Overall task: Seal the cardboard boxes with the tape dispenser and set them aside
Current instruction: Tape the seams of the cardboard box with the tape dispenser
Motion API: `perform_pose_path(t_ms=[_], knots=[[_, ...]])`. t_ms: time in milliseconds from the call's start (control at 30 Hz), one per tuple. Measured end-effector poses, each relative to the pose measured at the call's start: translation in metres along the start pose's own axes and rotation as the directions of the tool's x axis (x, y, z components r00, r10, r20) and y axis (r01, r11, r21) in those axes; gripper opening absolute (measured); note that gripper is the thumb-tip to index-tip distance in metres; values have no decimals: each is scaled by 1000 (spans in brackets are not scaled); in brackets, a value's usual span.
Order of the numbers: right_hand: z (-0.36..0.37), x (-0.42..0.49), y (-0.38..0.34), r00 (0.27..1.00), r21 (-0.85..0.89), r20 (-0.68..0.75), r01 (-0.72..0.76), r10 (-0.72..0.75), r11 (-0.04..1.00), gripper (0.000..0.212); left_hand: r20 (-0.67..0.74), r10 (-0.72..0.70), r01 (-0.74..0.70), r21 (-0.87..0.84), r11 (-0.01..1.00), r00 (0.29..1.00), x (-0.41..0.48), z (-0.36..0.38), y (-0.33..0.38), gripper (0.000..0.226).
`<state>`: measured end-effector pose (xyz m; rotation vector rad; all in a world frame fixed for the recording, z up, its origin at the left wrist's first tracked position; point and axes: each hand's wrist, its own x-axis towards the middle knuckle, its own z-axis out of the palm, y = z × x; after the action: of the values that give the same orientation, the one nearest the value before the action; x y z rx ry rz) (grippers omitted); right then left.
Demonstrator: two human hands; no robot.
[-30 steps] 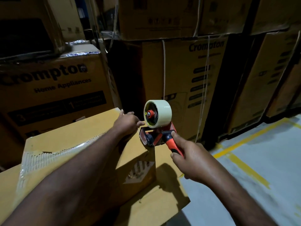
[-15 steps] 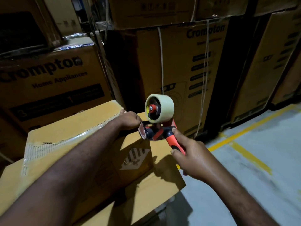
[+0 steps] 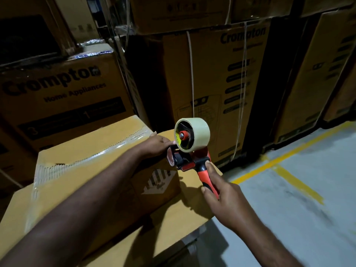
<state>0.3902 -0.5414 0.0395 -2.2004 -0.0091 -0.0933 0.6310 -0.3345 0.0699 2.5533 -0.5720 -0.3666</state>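
A brown cardboard box (image 3: 81, 151) with a strip of clear tape along its top seam sits on a larger flat box (image 3: 173, 214). My left hand (image 3: 156, 144) rests on the upper box's far right top corner, fingers bent over the edge. My right hand (image 3: 223, 197) grips the red and black handle of the tape dispenser (image 3: 189, 149), which carries a roll of pale tape. The dispenser's front end is at the box's right edge, right beside my left fingers.
Stacks of large printed cartons (image 3: 215, 83) stand close behind and to the left (image 3: 57, 97). Grey floor (image 3: 298, 199) with yellow lines (image 3: 285, 170) lies to the right.
The view has shifted slightly. The dispenser has stayed at the box's right corner, its head a little nearer my left fingers. Both hands keep their hold.
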Motion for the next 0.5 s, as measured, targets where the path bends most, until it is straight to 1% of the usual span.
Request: perform_pose_path(t_ms=[67, 133, 300, 367, 500], knots=[[6, -8, 5, 1000, 20, -12, 2, -2, 1000, 70, 15, 10, -12, 86, 996, 1000, 2, -2, 4, 54], [11, -14, 11, 1000, 26, -28, 7, -6, 1000, 70, 48, 36, -43, 148, 988, 998, 2, -1, 7, 49], [17, -23, 19, 999, 25, -47, 28, -27, 999, 71, 71, 66, -78, 190, 979, 995, -5, 3, 13, 35], [17, -25, 20, 997, 40, -65, 44, -41, 998, 72, 65, 52, -64, 195, 979, 997, -8, 3, 15, 33], [21, -33, 23, 997, 25, -63, 55, -53, 998, 74, 34, 62, -67, 151, 986, 997, -14, 1, 19, 28]])
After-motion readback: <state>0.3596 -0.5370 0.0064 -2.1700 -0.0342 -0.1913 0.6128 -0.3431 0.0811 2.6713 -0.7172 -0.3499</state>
